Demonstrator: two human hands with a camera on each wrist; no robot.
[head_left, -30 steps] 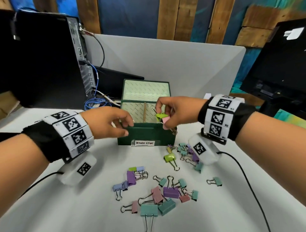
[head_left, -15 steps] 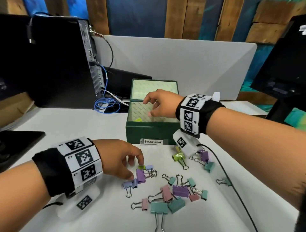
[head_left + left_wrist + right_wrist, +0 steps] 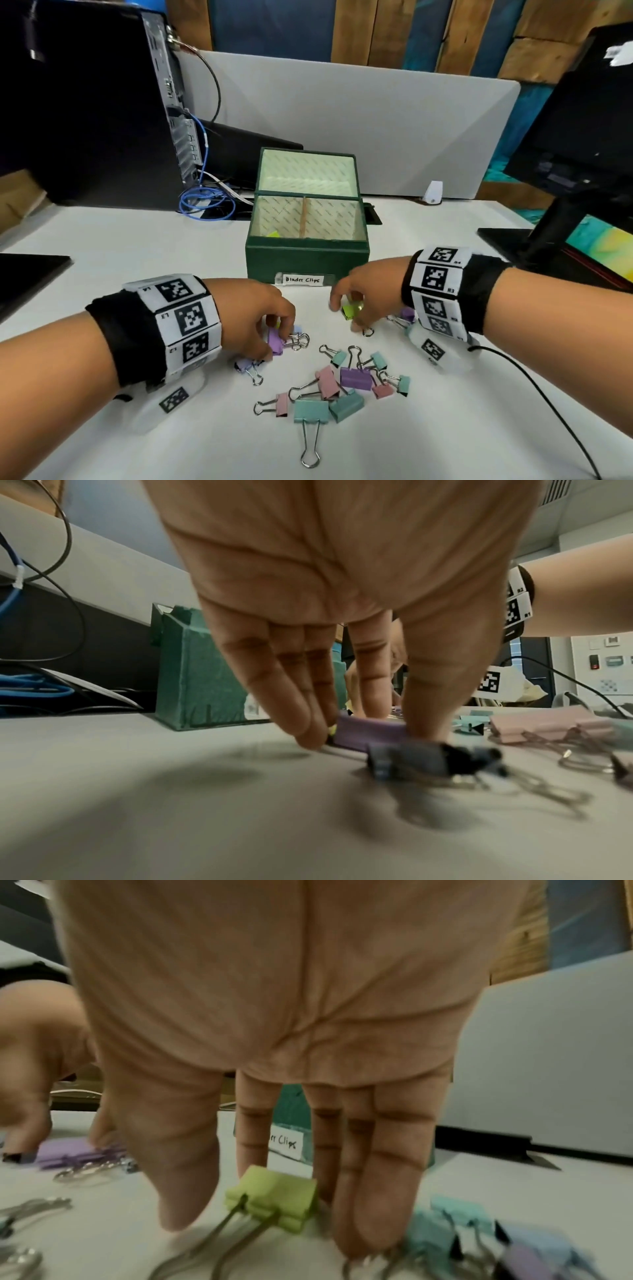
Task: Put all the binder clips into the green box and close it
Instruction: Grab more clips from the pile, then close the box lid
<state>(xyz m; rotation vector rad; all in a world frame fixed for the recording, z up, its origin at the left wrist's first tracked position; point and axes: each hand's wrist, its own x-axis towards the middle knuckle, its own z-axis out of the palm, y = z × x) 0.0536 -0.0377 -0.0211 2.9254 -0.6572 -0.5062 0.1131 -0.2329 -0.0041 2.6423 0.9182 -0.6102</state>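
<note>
Two hands low on bench [image 3: 102, 240] | left hand [image 3: 253, 315] fingers [image 3: 294, 696] pinch purple clip [image 3: 369, 733] | right hand [image 3: 370, 291] fingers [image 3: 387, 1164] spread narrowly around green clip [image 3: 274, 1196], grip unclear | box [image 3: 308, 263] open

The green box [image 3: 306, 260] has a white label [image 3: 303, 279] on its front, handwritten "Binder Clips". From the right wrist only "Cli" shows. The wristband tags' tiny codes are too small to trust.

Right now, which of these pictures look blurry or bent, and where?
Head view: mostly sharp, though the wide lens bows the desk edges and the green box. Left wrist view: the near table and grey clip are blurred. Right wrist view: soft all over, sharpest on the lime clip.
</note>
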